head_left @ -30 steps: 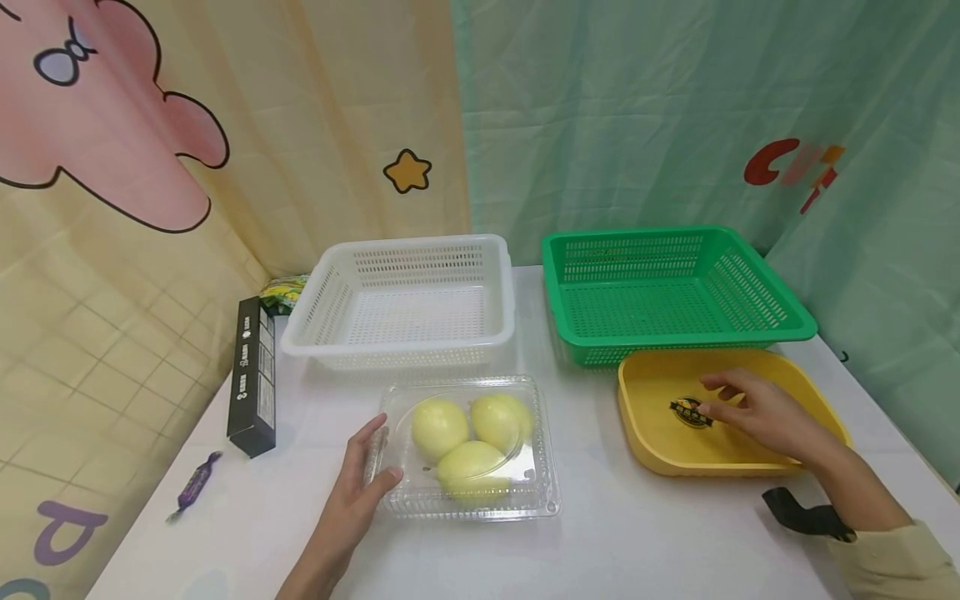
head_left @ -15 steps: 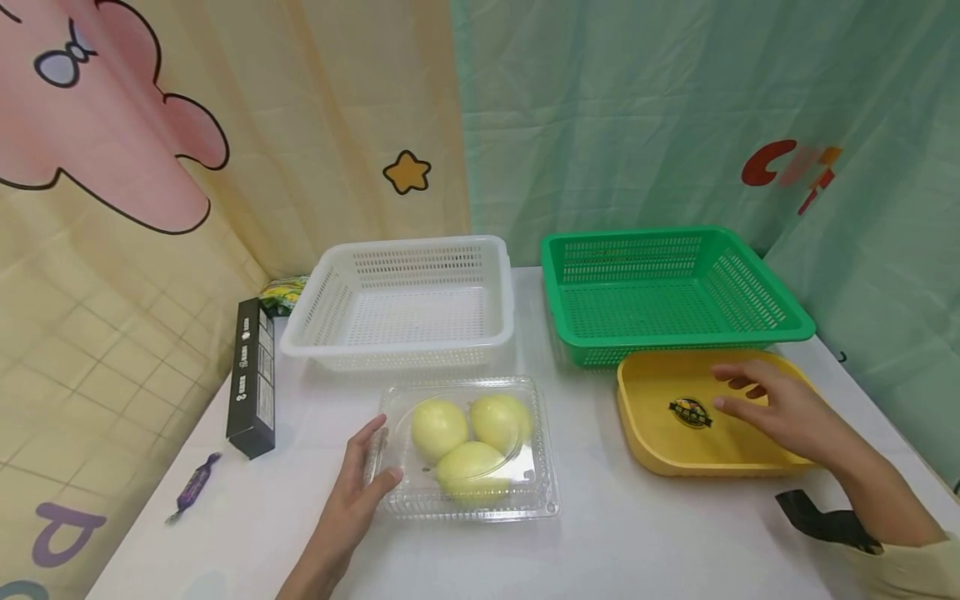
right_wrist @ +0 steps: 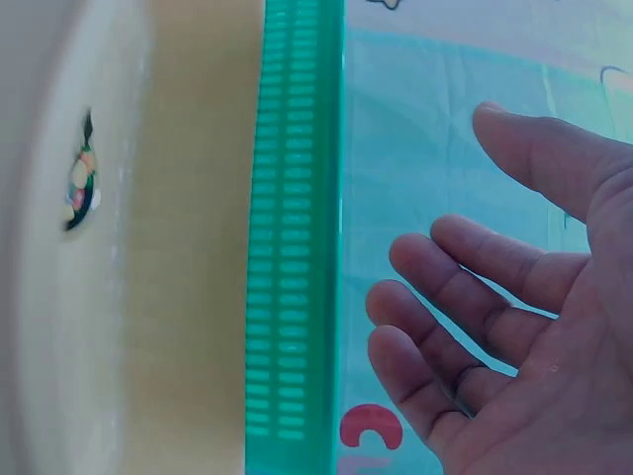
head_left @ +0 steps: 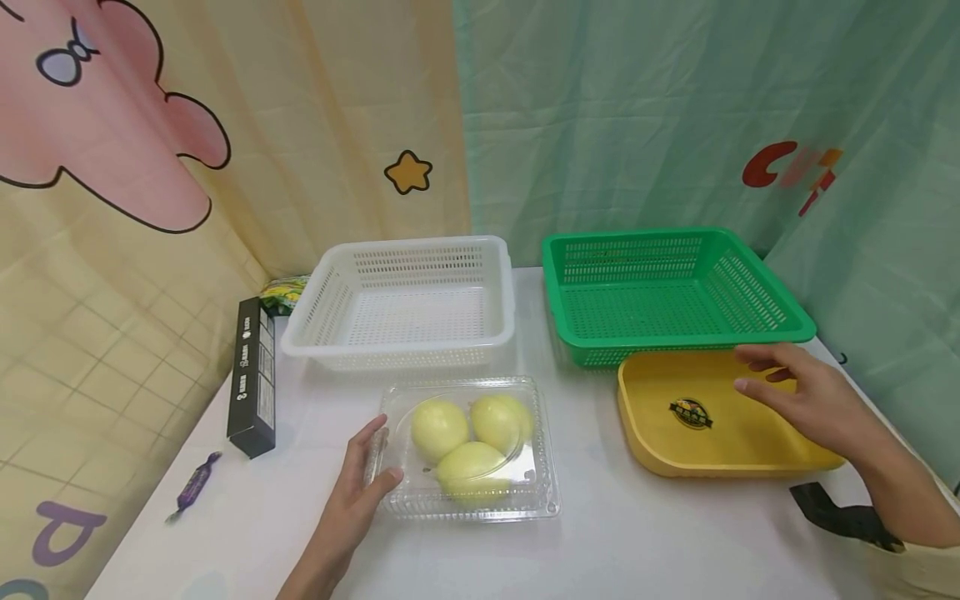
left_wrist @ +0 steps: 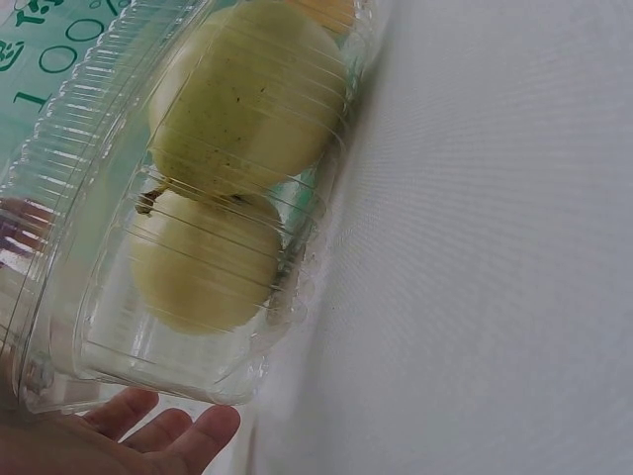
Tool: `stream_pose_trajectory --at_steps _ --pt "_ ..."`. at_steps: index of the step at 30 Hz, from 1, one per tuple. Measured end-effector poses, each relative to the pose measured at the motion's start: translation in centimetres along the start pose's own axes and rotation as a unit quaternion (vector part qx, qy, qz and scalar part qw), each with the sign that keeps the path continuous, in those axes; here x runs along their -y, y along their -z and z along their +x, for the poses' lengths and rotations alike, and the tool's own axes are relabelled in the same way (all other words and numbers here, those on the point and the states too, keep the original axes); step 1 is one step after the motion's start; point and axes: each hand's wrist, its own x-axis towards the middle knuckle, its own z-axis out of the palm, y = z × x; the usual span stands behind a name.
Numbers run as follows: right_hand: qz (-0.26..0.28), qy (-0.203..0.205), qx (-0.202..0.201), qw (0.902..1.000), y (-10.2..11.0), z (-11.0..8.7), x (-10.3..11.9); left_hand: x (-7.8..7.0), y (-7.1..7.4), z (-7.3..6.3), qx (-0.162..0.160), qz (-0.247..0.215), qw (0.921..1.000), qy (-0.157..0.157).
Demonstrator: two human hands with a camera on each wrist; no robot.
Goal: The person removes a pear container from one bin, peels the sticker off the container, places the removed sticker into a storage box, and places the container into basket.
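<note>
A clear plastic clamshell box (head_left: 468, 450) with pale yellow-green round fruits (head_left: 438, 429) inside sits on the table. My left hand (head_left: 352, 487) holds its left end, thumb over the lid's edge and fingers along the side. In the left wrist view, fingertips (left_wrist: 208, 435) show at the end of the box (left_wrist: 178, 361). My right hand (head_left: 817, 404) hovers over the right part of the yellow tray (head_left: 637, 450), fingers loosely bent and holding nothing. A round dark sticker (head_left: 690, 412) lies flat on the tray's floor. In the right wrist view, nothing touches the right hand's fingers.
Behind stand a white basket (head_left: 397, 346) and a green basket (head_left: 675, 340), whose front edge adjoins the yellow tray. At left are a tall black box (head_left: 252, 383), a purple-wrapped candy (head_left: 197, 485) and a colourful packet (head_left: 285, 293). Printed curtains surround the table.
My right hand has drifted rightward and slightly away over the yellow tray, uncovering more of its floor. The left hand and the clamshell box have stayed put.
</note>
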Motion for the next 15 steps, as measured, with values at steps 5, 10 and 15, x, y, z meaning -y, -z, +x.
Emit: stream_pose_trajectory --at_steps 5,10,15 --pt "0.026 0.0 -0.037 0.999 0.6 0.4 -0.7 0.0 0.0 -0.1 -0.002 0.005 1.0 0.0" --pt "0.019 -0.03 -0.056 0.9978 1.2 1.0 -1.1 0.0 0.0 -0.1 -0.001 0.002 1.0 -0.003" --pt "-0.006 -0.071 -0.06 0.9957 1.4 1.7 -1.0 0.0 0.0 -0.1 -0.001 0.001 1.0 -0.006"
